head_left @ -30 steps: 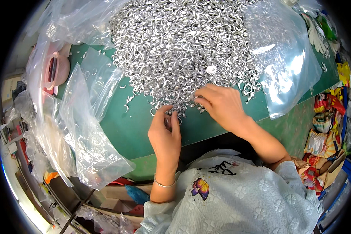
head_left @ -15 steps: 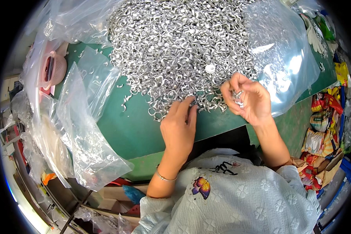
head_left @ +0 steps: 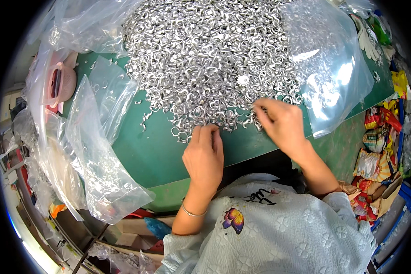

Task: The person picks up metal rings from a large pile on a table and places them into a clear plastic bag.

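A wide heap of small curved, ring-like silver metal pieces [head_left: 205, 64] covers the far middle of the green tabletop. At its near edge my left hand [head_left: 203, 155] is palm down, fingers drawn together in a pinch against the lowest pieces. What sits between those fingertips is hidden. My right hand [head_left: 283, 125] is at the heap's near right edge, also turned palm down, its thumb and fingers curled in toward the pieces. Its palm is out of sight, so I cannot make out what it holds. A round white piece [head_left: 243, 81] lies on the heap beyond it.
A large clear plastic bag [head_left: 337, 86] lies over the heap's right side. Crumpled clear bags [head_left: 105, 178] hang over the table's left edge, near a pink basket [head_left: 67, 82]. White gloves [head_left: 366, 41] lie at the far right; colourful packets [head_left: 374, 141] stand beyond the right edge.
My right hand has turned from palm up, with silver pieces showing in its fingers, to palm down at the heap. My left hand has drawn slightly nearer me, its fingers closer together.
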Demonstrator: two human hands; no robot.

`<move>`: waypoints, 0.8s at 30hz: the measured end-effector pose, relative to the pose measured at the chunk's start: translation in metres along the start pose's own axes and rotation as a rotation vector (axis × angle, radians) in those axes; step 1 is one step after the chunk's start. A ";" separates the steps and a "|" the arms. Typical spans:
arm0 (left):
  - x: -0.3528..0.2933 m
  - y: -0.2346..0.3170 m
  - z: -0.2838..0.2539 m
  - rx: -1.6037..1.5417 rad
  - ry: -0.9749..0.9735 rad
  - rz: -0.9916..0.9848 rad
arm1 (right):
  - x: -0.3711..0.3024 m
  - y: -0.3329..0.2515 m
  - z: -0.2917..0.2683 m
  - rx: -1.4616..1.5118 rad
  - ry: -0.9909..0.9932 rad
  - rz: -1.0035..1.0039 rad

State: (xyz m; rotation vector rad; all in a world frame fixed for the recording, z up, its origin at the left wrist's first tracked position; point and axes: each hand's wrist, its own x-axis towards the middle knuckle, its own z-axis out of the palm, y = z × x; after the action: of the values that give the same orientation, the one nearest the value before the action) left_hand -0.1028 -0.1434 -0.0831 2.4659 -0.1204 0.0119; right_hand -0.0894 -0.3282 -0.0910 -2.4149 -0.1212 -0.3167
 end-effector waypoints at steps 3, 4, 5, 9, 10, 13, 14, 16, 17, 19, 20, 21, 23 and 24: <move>0.001 0.004 0.002 -0.064 0.041 0.058 | 0.007 -0.010 -0.019 -0.134 -0.122 0.324; 0.001 0.010 0.002 -0.056 -0.008 0.080 | 0.003 -0.012 -0.019 -0.112 -0.126 0.317; 0.001 0.013 0.006 -0.032 -0.018 0.074 | -0.002 -0.013 -0.016 -0.065 -0.125 0.188; 0.002 0.016 0.013 0.025 -0.051 0.059 | -0.012 -0.014 -0.007 -0.076 -0.251 -0.074; 0.001 0.013 0.012 0.028 -0.042 0.060 | -0.012 -0.013 -0.006 -0.100 -0.280 -0.073; -0.001 0.007 0.011 0.014 -0.033 0.058 | -0.011 -0.007 -0.004 0.006 -0.245 -0.056; -0.001 0.006 0.010 0.006 -0.033 0.057 | -0.009 -0.003 -0.004 0.071 -0.212 -0.047; 0.001 0.010 0.005 0.003 -0.054 0.063 | -0.006 0.003 -0.007 0.528 -0.169 0.157; 0.001 0.011 0.004 0.001 -0.065 0.066 | -0.004 0.007 -0.010 0.755 -0.144 0.260; 0.000 0.008 0.004 -0.009 -0.081 0.093 | 0.002 0.013 -0.021 1.293 -0.219 0.627; 0.000 0.007 0.003 -0.015 -0.090 0.109 | 0.003 0.014 -0.022 1.318 -0.203 0.648; 0.001 0.007 0.002 -0.013 -0.095 0.101 | 0.004 0.015 -0.022 1.344 -0.186 0.668; 0.002 0.005 0.001 -0.007 -0.102 0.081 | 0.005 0.015 -0.020 1.009 -0.106 0.499; 0.003 0.005 0.001 -0.003 -0.104 0.085 | 0.005 0.014 -0.019 0.841 -0.068 0.415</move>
State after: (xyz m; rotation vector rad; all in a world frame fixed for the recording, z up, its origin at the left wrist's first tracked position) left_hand -0.1007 -0.1482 -0.0803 2.4572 -0.2699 -0.0802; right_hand -0.0857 -0.3509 -0.0847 -1.5612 0.1856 0.0205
